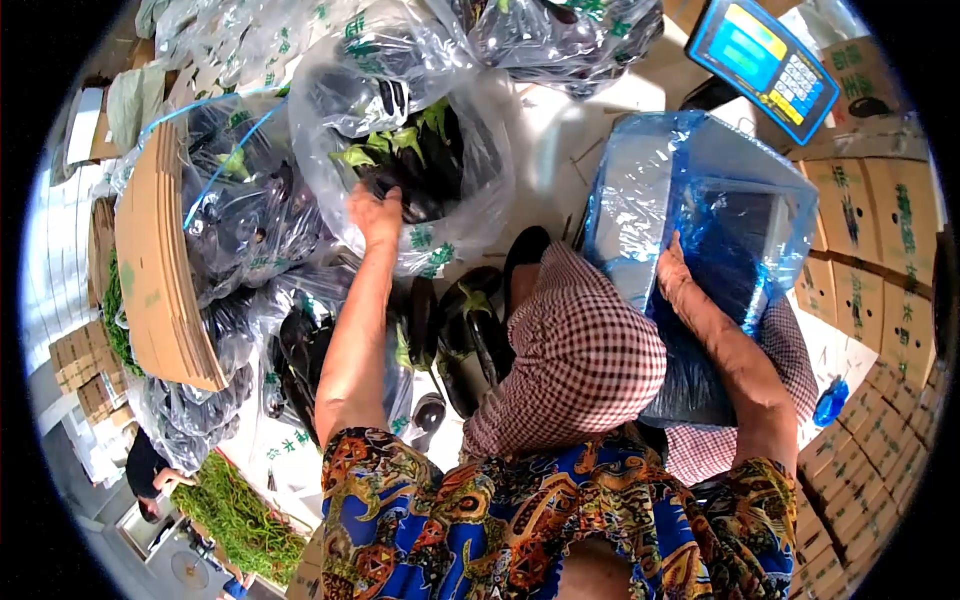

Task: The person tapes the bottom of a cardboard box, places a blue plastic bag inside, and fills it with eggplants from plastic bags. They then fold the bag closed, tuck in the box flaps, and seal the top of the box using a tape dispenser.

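Observation:
My left hand [376, 213] reaches into an open clear plastic bag [480, 190], its fingers on dark purple eggplants [430, 165] with green caps. Whether it grips one is hard to tell, as the fingertips are partly hidden among them. At the right, my right hand [673, 268] rests at the near left edge of a box lined with blue plastic film [630, 220], its fingers against the film. The box stands tilted by my legs, and its inside shows dark blue. Loose eggplants [487, 335] lie on the floor between the bag and my knee.
Stacked flat cardboard [165, 270] leans on bagged eggplants [250, 215] at the left. More bags [570, 35] lie at the top. A scale display [765, 65] stands at the upper right, near cardboard boxes [880, 220]. Green produce [235, 510] and another person [148, 475] are at the lower left.

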Demonstrator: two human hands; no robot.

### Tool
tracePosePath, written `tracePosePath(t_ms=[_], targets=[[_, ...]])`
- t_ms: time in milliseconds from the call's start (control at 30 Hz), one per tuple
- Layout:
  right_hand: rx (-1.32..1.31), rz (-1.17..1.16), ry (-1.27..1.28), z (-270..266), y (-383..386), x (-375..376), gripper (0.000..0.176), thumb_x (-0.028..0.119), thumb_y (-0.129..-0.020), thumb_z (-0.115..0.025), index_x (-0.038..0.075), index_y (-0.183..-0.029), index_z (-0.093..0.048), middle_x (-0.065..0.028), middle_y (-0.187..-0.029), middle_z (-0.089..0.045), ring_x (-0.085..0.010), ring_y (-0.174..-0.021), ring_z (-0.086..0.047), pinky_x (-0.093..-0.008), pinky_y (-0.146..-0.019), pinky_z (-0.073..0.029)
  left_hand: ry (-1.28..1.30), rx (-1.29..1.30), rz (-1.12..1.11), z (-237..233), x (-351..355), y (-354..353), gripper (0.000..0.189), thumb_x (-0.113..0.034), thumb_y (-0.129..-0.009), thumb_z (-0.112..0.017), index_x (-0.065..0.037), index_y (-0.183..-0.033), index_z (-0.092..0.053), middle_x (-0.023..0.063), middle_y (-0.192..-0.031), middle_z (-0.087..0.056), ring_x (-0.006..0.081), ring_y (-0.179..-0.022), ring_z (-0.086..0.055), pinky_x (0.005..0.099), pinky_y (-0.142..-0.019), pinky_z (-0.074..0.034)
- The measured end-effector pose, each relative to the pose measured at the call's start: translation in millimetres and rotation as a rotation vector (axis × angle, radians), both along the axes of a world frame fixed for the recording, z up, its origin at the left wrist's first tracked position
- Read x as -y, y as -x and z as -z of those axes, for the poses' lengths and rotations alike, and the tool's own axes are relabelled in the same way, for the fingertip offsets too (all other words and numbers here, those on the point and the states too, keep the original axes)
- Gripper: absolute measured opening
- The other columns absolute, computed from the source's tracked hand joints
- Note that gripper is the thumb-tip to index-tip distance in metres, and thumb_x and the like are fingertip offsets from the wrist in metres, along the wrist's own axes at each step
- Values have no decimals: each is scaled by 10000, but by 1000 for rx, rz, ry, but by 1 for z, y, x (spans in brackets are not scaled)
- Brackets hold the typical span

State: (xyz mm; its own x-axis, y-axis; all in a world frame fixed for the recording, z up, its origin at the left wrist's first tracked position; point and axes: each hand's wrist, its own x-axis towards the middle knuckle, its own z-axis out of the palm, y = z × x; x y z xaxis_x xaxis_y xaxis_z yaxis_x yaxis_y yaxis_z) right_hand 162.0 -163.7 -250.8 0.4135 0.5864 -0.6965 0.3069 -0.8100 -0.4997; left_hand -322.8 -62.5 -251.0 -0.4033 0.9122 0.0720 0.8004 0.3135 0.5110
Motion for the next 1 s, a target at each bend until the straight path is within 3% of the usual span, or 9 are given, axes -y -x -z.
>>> tracePosePath(t_ms=[67,167,233,333,467,667,800,933,1000], targets=[[-59,-275,-123,35,-26,12,695,500,-868,-575,-14,-1292,-380,-184,-1304,-502,-285,-1171,-495,-351,-962,-391,104,321,-125,24,1,22,538,-192,-744,-779,36,-1158,-522,185,-1100,-635,285,-944,-622,360,-847,-484],[-519,-98,-137,113,-77,30,560,443,-999,-305,70,-1412,-359,-96,-1432,-428,-255,-1295,-400,-357,-1088,-303,189,517,-239,57,-17,21,703,-297,-719,-811,62,-1209,-456,166,-1130,-622,242,-964,-610,348,-859,-476],[191,-1010,4,104,-79,28,601,506,-994,-263,102,-1425,-375,-56,-1446,-427,-234,-1290,-406,-382,-1102,-297,340,389,-316,37,-25,3,808,-373,-680,-833,89,-1208,-432,186,-1149,-603,242,-977,-599,360,-868,-475],[479,-1416,425,-63,16,-23,574,398,-1028,-195,26,-1451,-302,-104,-1514,-315,-279,-1398,-268,-374,-1165,-152,252,463,-418,73,-33,3,858,-400,-616,-839,93,-1218,-476,189,-1106,-642,339,-1029,-616,344,-915,-458],[401,-1281,287,10,-22,-10,566,390,-1007,-210,60,-1458,-302,-147,-1506,-314,-323,-1358,-333,-347,-1124,-244,315,1454,-356,-36,-13,-43,661,-376,-772,-711,37,-1246,-507,202,-1181,-610,313,-1035,-627,394,-908,-508],[250,-991,313,4,-30,-22,526,388,-891,-482,61,-1301,-512,-191,-1281,-561,-313,-1174,-544,-374,-984,-437,205,2299,13,-93,36,-50,637,-430,-902,-488,20,-1347,-421,270,-1231,-542,357,-1050,-583,478,-864,-517],[435,-1133,252,-61,-28,-30,449,422,-830,-650,18,-1024,-624,-175,-962,-660,-314,-923,-622,-340,-774,-498,119,2472,58,-120,54,-55,841,-616,-891,-473,36,-1405,-339,303,-1267,-484,362,-945,-582,457,-804,-528],[292,-1120,162,-107,-15,-39,373,327,-880,-633,-3,-1054,-626,-121,-730,-668,-171,-522,-570,-276,-490,-479,214,2459,53,-147,59,-55,912,-644,-870,-499,22,-1445,-263,289,-1257,-499,306,-863,-592,388,-776,-529],[184,-1021,120,-148,-4,-43,355,312,-861,-664,-4,-1021,-635,-157,-816,-669,-237,-664,-597,-341,-618,-483,214,2432,122,-162,61,-57,903,-633,-877,-496,18,-1451,-246,308,-1269,-485,314,-871,-607,373,-741,-547]])
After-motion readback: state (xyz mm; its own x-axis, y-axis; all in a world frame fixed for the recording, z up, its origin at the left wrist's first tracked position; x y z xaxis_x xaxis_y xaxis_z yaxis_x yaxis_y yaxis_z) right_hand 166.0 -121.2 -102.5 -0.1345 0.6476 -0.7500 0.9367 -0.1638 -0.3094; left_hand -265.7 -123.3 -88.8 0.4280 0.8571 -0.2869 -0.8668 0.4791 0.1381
